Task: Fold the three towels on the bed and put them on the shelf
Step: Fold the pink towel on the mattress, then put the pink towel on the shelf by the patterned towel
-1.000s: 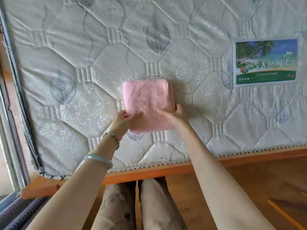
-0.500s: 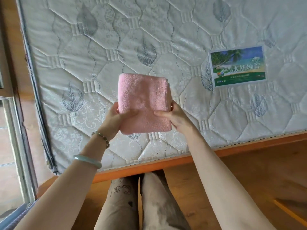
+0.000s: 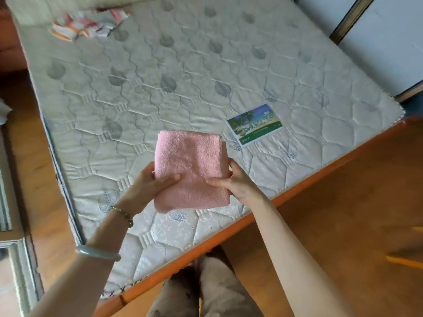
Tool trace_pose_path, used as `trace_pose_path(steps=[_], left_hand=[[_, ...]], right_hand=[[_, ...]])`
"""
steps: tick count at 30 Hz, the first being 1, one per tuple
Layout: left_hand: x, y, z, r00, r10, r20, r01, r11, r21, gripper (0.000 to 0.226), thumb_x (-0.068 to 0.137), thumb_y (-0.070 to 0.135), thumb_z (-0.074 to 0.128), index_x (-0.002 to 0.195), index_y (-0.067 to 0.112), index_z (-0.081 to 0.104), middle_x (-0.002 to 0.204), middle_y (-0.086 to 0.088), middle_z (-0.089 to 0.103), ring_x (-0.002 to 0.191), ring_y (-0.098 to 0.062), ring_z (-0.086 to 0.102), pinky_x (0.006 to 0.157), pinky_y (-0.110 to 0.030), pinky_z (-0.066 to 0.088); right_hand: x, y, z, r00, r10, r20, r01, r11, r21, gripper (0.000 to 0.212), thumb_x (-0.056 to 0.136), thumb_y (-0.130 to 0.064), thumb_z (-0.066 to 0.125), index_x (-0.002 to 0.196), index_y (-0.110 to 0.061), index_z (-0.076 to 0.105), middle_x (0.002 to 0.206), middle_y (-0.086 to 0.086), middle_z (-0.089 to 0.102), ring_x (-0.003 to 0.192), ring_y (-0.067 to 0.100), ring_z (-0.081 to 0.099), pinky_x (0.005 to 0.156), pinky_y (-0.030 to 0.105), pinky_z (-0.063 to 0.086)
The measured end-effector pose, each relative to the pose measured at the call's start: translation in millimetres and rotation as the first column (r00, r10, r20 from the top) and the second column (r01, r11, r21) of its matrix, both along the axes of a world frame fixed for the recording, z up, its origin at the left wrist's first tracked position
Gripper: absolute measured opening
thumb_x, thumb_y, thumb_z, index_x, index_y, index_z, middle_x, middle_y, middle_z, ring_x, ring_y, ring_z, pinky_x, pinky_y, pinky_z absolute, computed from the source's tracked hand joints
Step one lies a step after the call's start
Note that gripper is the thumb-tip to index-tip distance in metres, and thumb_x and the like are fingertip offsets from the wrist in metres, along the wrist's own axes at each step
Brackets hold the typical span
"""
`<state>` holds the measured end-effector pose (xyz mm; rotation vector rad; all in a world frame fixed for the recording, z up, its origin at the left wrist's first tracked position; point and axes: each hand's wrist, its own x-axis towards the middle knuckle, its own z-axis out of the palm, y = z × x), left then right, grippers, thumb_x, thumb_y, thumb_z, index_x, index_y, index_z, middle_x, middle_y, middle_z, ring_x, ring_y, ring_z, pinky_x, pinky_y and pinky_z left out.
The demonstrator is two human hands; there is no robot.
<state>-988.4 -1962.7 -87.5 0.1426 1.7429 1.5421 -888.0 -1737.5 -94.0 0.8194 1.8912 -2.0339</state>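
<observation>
1. Patterned cloth (image 3: 87, 21): lies crumpled on the mattress (image 3: 206, 76), far beyond the printed label (image 3: 255, 124) and well to its left. It is blurred, so I cannot tell whether it is one of the three towels.
2. Left hand (image 3: 148, 186): left of the label and nearer the person. It grips the pink towel (image 3: 191, 168) at its near-left corner, thumb laid flat across the top face; the fingers go underneath and are hidden. A beaded bracelet (image 3: 124, 215) and a pale green bangle (image 3: 98, 252) sit on that wrist.
3. Pink towel: folded into a compact rectangle, layered edges showing along its right side. It is held between both hands, just left of the label. It appears lifted off the mattress, though the gap cannot be confirmed.
4. Right hand (image 3: 238, 186): between towel and label, closed on the towel's right edge, thumb on top and fingers curled round the side.
5. Assessment: this towel looks fully folded, so the step in hand is carrying it to the shelf, which is not in view.
6. Recommendation: hold the bundle level with equal pressure on both sides so the layers do not slide. Support it from beneath, set it down flat, and draw the fingers out last.
</observation>
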Motion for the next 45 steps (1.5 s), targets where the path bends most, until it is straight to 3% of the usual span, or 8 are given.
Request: trace_pose_path(steps=[3,7,15,19,24,30,40,45], left_hand=[[13.2,15.1,31.4,0.992,-0.121,0.035,0.117,0.989,0.095,0.062,0.077,0.04,0.075,0.124,0.007,0.054,0.114,-0.013,0.069,0.104,-0.029,0.067,0.083,-0.038,0.057],[25.6,41.5,52.7,0.945,-0.284,0.16,0.256,0.951,0.176,0.071,0.08,0.045,0.07,0.132,0.001,0.049,0.133,-0.035,0.047,0.124,-0.051,0.045,0.105,-0.064,0.031],[102.9,149.7,86.4,0.817,-0.572,0.076,0.557,0.816,0.157,0.077,0.062,0.042,0.084,0.127,0.01,0.056,0.121,-0.013,0.066,0.109,-0.032,0.065,0.09,-0.048,0.051],[150.3,211.3,92.0,0.729,-0.679,0.086,0.662,0.732,0.16,0.082,0.061,0.043,0.086,0.129,0.011,0.054,0.123,-0.012,0.065,0.111,-0.032,0.064,0.088,-0.047,0.052],[212.4,293.7,103.9,0.653,-0.754,0.072,0.741,0.656,0.143,0.077,0.059,0.041,0.086,0.123,0.008,0.059,0.111,-0.013,0.069,0.098,-0.029,0.068,0.071,-0.036,0.053],[295.8,413.2,112.0,0.579,-0.815,0.032,0.801,0.575,0.163,0.067,0.071,0.037,0.082,0.127,0.014,0.052,0.117,-0.011,0.068,0.105,-0.029,0.066,0.082,-0.042,0.055],[376.7,561.3,114.4,0.454,-0.89,0.034,0.86,0.448,0.245,0.074,0.074,0.036,0.081,0.137,0.035,0.041,0.136,-0.006,0.054,0.125,-0.034,0.052,0.095,-0.058,0.047],[396.4,632.6,121.8,0.434,-0.9,0.038,0.878,0.432,0.207,0.077,0.071,0.036,0.082,0.137,0.027,0.041,0.133,-0.008,0.055,0.12,-0.032,0.056,0.094,-0.056,0.05]], right_hand=[[33.4,5.8,31.4,0.995,-0.094,-0.025,0.095,0.995,0.024,0.075,0.067,-0.01,0.084,0.128,-0.017,0.042,0.118,0.006,0.062,0.108,0.023,0.061,0.095,0.044,0.05],[91.0,23.1,63.6,0.965,-0.257,-0.051,0.26,0.965,0.044,0.073,0.065,-0.016,0.086,0.126,-0.022,0.046,0.117,0.003,0.063,0.108,0.021,0.062,0.094,0.046,0.051],[233.2,58.0,113.6,0.848,-0.517,-0.117,0.525,0.849,0.054,0.068,0.069,-0.013,0.083,0.125,-0.022,0.046,0.117,-0.005,0.06,0.107,0.011,0.06,0.084,0.026,0.051],[298.0,82.5,123.9,0.785,-0.607,-0.122,0.619,0.773,0.138,0.085,0.057,-0.037,0.086,0.131,-0.027,0.043,0.121,-0.008,0.056,0.113,0.015,0.056,0.094,0.039,0.051],[369.1,138.9,128.6,0.713,-0.685,-0.148,0.7,0.69,0.182,0.086,0.057,-0.043,0.087,0.131,-0.028,0.046,0.12,-0.009,0.059,0.108,0.015,0.059,0.09,0.042,0.054],[457.3,232.6,134.4,0.646,-0.744,-0.171,0.762,0.618,0.192,0.095,0.046,-0.054,0.088,0.128,-0.031,0.046,0.119,-0.008,0.059,0.109,0.017,0.059,0.09,0.046,0.054],[543.8,361.5,138.9,0.604,-0.773,-0.194,0.796,0.576,0.184,0.07,0.066,-0.037,0.084,0.124,-0.033,0.045,0.118,-0.009,0.057,0.108,0.016,0.057,0.087,0.039,0.056],[560.5,428.1,133.9,0.574,-0.798,-0.184,0.819,0.552,0.159,0.093,0.044,-0.057,0.087,0.123,-0.034,0.047,0.12,-0.007,0.058,0.111,0.019,0.057,0.092,0.046,0.054]])
